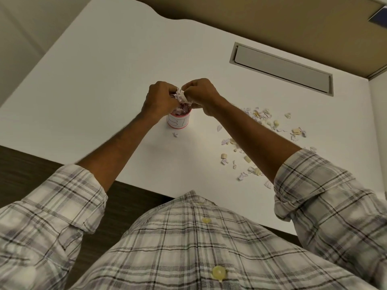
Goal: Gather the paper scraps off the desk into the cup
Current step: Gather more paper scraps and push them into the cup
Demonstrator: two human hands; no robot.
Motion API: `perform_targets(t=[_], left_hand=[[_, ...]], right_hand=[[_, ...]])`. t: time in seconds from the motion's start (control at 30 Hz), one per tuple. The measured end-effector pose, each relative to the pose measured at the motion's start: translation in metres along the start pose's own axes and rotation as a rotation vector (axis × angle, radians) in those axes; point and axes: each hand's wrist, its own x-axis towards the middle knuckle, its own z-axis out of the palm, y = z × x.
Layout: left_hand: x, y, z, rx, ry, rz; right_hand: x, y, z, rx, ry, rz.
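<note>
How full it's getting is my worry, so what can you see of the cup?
The cup is cylindrical, white-sided with a pink rim and base band and outlined letters drawn on its side. It stands upright on the white desk, scraps inside reaching its rim. The left hand and right hand pinch a wad of scraps just above its mouth; whether they touch it is unclear.
</note>
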Motion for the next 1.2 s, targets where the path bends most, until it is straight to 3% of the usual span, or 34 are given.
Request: perform_targets(t=[0.37, 0.63, 0.8, 0.9, 1.0, 1.2], left_hand=[[0.002, 0.004, -0.002, 0.026, -0.005, -0.044], [-0.001, 0.003, 0.002, 0.015, 0.025, -0.001], [0.0, 0.001, 0.015, 0.384, -0.249, 0.172], [0.007, 0.003, 0.02, 0.562, -0.359, 0.181], [0.018, 0.005, 0.028, 0.679, -0.443, 0.136], [0.031, 0.003, 0.046, 0.764, -0.485, 0.051]], right_hand=[[0.006, 0.007, -0.008, -0.005, 0.058, -0.047], [0.009, 0.023, -0.01, -0.117, 0.219, -0.289], [-0.002, 0.065, -0.015, -0.31, 0.321, -0.345], [-0.011, 0.11, -0.014, -0.461, 0.247, -0.352], [-0.017, 0.146, -0.013, -0.689, 0.045, -0.42], [-0.035, 0.168, 0.021, -0.908, -0.218, -0.822]])
